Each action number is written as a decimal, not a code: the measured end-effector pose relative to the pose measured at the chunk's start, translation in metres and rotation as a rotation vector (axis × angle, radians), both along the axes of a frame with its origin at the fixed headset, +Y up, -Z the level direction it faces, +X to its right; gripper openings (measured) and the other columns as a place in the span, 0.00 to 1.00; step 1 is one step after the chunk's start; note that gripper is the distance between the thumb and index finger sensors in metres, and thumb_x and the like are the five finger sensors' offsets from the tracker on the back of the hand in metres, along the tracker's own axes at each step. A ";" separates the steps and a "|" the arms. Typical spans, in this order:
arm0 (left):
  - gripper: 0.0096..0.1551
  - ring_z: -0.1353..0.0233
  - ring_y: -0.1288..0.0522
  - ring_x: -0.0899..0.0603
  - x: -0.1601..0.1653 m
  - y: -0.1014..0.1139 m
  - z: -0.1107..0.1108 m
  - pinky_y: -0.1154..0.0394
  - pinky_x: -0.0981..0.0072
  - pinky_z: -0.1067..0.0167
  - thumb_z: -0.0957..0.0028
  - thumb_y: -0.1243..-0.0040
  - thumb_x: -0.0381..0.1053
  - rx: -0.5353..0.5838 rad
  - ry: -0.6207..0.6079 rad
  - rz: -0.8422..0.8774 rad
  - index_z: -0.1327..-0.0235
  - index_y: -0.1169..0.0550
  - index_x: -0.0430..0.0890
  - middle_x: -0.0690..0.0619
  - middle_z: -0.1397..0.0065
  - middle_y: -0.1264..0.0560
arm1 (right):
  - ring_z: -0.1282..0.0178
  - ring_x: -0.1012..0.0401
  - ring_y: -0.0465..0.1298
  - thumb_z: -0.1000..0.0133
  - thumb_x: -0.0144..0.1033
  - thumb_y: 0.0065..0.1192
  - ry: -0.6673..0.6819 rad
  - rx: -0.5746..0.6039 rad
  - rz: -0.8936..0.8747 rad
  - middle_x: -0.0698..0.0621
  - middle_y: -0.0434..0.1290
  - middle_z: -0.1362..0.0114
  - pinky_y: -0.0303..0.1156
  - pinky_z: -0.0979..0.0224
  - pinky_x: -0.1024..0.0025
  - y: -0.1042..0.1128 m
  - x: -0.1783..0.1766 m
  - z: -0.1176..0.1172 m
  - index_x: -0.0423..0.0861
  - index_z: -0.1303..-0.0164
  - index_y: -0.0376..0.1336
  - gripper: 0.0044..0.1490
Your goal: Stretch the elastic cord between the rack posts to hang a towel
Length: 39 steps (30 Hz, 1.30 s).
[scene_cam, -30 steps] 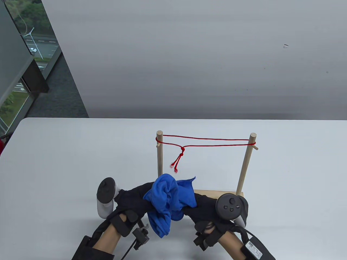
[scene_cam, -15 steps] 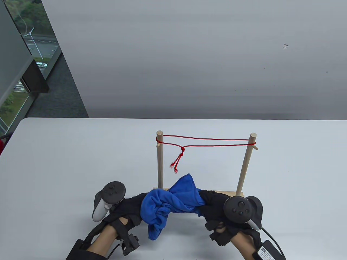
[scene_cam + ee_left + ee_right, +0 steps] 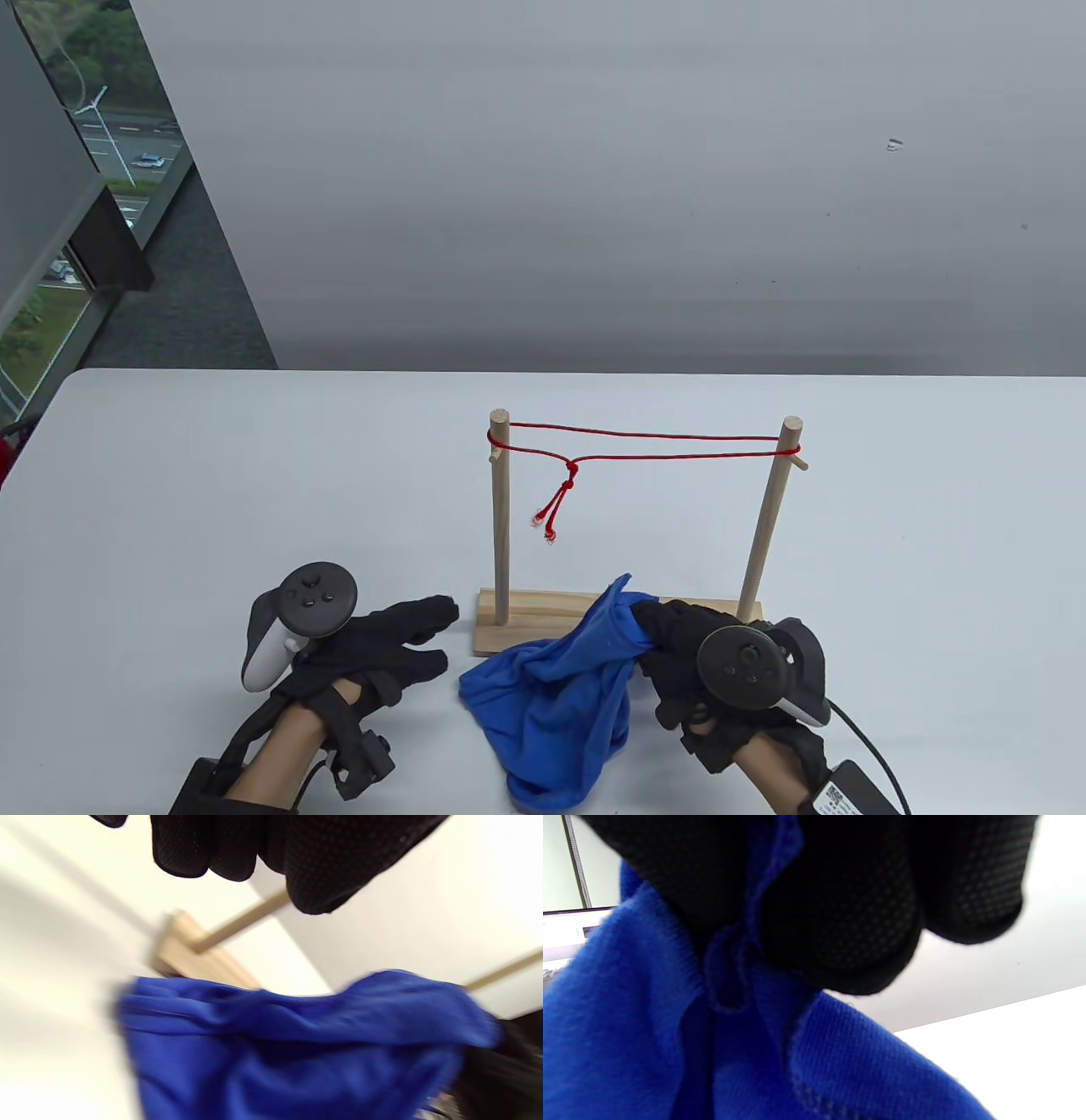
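The thin red elastic cord [image 3: 645,447] is already stretched between the two upright wooden dowel posts [image 3: 500,509] of the small wooden rack [image 3: 517,624] — a doubled line, knotted, with two loose ends hanging — so only the hanging is judged to be left. The one crumpled blue cloth towel [image 3: 564,705] is pinched at a corner by the right hand [image 3: 691,671], its bulk sagging to the white table [image 3: 212,475] in front of the rack's base. The left hand [image 3: 373,649] is held open beside it — nothing gripped.
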<state>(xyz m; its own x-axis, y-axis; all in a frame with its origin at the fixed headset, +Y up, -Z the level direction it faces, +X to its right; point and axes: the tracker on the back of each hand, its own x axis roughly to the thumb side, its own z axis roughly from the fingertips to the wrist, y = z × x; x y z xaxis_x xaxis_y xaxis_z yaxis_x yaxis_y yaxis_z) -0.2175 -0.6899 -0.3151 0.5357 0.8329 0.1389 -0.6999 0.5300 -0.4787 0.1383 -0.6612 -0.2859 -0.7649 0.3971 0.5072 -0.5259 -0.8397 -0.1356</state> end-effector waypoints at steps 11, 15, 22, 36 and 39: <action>0.54 0.27 0.27 0.35 0.120 0.056 0.023 0.38 0.29 0.29 0.62 0.21 0.59 0.569 -0.181 -0.235 0.22 0.34 0.50 0.47 0.21 0.29 | 0.64 0.56 0.85 0.52 0.44 0.69 0.054 -0.025 0.067 0.44 0.81 0.53 0.79 0.55 0.54 0.010 -0.013 0.007 0.40 0.48 0.71 0.28; 0.48 0.38 0.18 0.37 0.140 0.060 0.022 0.35 0.30 0.30 0.67 0.18 0.62 0.676 -0.192 -0.354 0.31 0.24 0.49 0.51 0.37 0.17 | 0.64 0.56 0.85 0.52 0.44 0.69 0.048 -0.038 0.026 0.44 0.81 0.54 0.79 0.55 0.54 0.011 -0.010 0.006 0.39 0.48 0.71 0.28; 0.29 0.53 0.12 0.41 0.143 0.061 0.028 0.29 0.35 0.33 0.66 0.18 0.58 0.803 -0.148 -0.401 0.52 0.12 0.48 0.54 0.56 0.09 | 0.63 0.55 0.85 0.51 0.46 0.68 0.043 -0.072 0.006 0.44 0.81 0.52 0.79 0.54 0.53 0.008 -0.003 0.007 0.39 0.47 0.70 0.30; 0.22 0.54 0.09 0.41 0.109 0.063 0.028 0.28 0.35 0.34 0.64 0.21 0.55 0.745 -0.012 -0.170 0.57 0.09 0.49 0.53 0.56 0.06 | 0.62 0.53 0.85 0.49 0.46 0.64 0.064 -0.115 -0.107 0.43 0.81 0.51 0.79 0.53 0.51 0.002 0.016 0.016 0.40 0.45 0.71 0.29; 0.21 0.55 0.09 0.41 0.102 0.066 0.028 0.28 0.35 0.35 0.63 0.21 0.54 0.755 0.018 -0.168 0.58 0.09 0.48 0.52 0.58 0.06 | 0.61 0.53 0.85 0.49 0.46 0.64 0.054 -0.129 -0.099 0.43 0.81 0.51 0.78 0.53 0.51 0.000 0.022 0.016 0.40 0.45 0.71 0.29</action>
<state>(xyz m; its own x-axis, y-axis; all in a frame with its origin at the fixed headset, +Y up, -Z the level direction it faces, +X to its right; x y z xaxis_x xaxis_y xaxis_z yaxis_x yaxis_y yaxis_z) -0.1160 -0.6237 -0.2868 0.6540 0.4229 0.6273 -0.5853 0.8081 0.0655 0.1602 -0.6615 -0.2695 -0.6917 0.5334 0.4868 -0.6105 -0.7920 0.0004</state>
